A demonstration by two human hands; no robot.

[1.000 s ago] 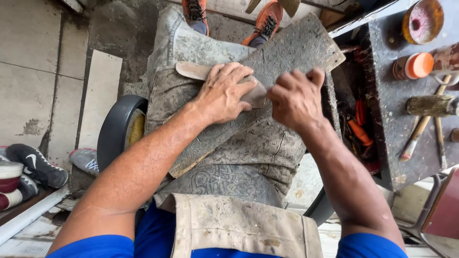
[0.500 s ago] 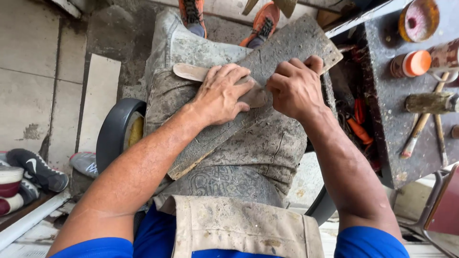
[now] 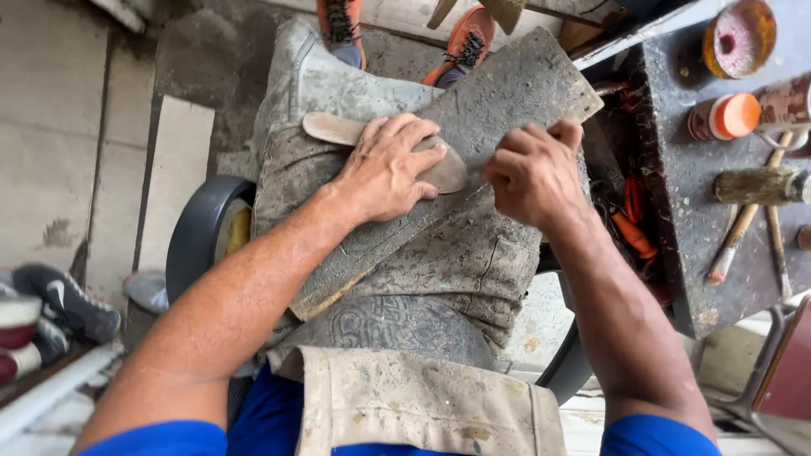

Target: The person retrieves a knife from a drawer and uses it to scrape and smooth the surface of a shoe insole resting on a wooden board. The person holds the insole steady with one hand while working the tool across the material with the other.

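**Insole pinned on a lap board**

Insole [image 3: 384,139], tan and flat, lies on a grey board [image 3: 507,93] across the person's lap. Left hand [image 3: 389,169] presses it down, fingers spread. Right hand [image 3: 532,173] is clenched just beside its rounded end; what it grips cannot be told. Farther off, orange shoes [image 3: 460,38].

Grey board [image 3: 507,93], tan insole [image 3: 338,128] (orange shoes [image 3: 460,38]).

On the dark bench, right: an orange-capped round container [image 3: 723,116], an orange-rimmed round tin [image 3: 738,38].
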